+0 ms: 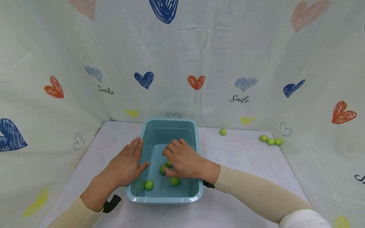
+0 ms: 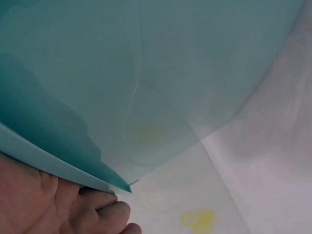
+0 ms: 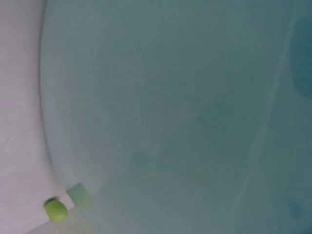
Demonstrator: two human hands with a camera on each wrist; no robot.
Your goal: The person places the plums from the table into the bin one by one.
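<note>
A light blue plastic basin [image 1: 164, 199] stands on the table, holding several small green limes; one lime [image 1: 149, 185] lies near its left front corner and another lime [image 1: 175, 181] near the front. My left hand [image 1: 125, 164] rests along the basin's left rim, fingers straight and thumb extended over the inside. In the left wrist view part of that hand [image 2: 58, 204] shows right against the rim. My right hand [image 1: 183, 160] reaches into the basin with bent fingers, over two limes, one lime [image 1: 163, 169] beside its thumb. Its fingertips are hidden, so I cannot tell whether it grips one.
Outside the basin, a single lime [image 1: 223, 132] lies at the table's back edge. Three more limes [image 1: 271, 141] sit together at the back right corner. A pale cloth [image 1: 242, 155] covers the table, and a heart-printed curtain [image 1: 171, 47] hangs behind and at both sides.
</note>
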